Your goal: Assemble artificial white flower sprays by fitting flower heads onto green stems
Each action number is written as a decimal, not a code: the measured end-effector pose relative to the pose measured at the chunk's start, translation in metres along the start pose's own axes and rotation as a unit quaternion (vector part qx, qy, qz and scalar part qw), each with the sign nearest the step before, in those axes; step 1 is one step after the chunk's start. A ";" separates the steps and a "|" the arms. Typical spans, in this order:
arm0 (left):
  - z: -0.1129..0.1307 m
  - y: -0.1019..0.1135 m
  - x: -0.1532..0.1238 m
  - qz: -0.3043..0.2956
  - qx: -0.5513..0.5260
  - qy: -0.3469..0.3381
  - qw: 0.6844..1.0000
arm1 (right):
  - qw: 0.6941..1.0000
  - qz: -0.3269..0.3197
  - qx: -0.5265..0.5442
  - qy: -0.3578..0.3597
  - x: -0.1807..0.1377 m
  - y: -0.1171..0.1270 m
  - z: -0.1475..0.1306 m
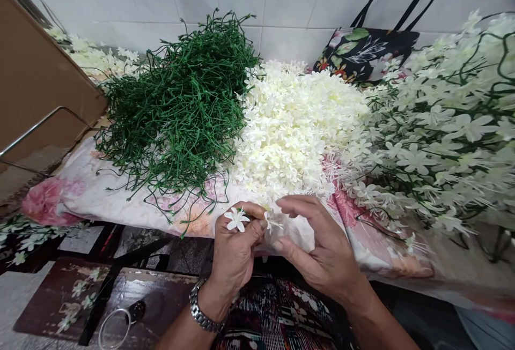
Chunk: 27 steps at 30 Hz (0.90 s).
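Observation:
My left hand (235, 245) is closed around a green stem that carries a small white artificial flower (236, 219) above my fingers. My right hand (317, 245) is close beside it, thumb and fingers curled toward a second white flower (270, 222) between the two hands. Just beyond my hands lies a heap of loose white flowers (298, 125). To its left is a pile of green plastic stems (181, 103). Both heaps rest on a floral cloth (92, 189).
Assembled white flower sprays (446, 125) lie at the right. A dark floral bag (364, 52) leans on the tiled wall. A brown cardboard box (36, 82) stands at the left. Lower left shows a dark board (68, 291) with a few flowers and a metal ring (115, 328).

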<state>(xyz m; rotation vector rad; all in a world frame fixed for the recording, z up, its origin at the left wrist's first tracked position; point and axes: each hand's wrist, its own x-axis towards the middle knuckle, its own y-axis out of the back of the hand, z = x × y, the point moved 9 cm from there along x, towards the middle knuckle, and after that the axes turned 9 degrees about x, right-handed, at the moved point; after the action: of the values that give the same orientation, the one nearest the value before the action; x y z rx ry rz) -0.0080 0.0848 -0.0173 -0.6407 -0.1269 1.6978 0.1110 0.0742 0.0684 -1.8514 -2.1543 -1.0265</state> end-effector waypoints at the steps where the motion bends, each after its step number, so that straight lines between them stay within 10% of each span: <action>1: 0.000 0.001 0.000 0.005 0.005 0.000 1.000 | 1.000 -0.015 -0.005 -0.003 0.000 -0.001 0.002; 27: 0.015 -0.005 -0.006 -0.124 0.161 -0.139 0.969 | 0.997 0.026 0.050 -0.045 0.004 0.018 0.006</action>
<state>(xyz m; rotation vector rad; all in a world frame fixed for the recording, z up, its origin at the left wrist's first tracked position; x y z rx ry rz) -0.0097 0.0842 -0.0005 -0.1346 -0.1211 1.5123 0.1288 0.0817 0.0732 -1.9303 -2.1519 -0.8232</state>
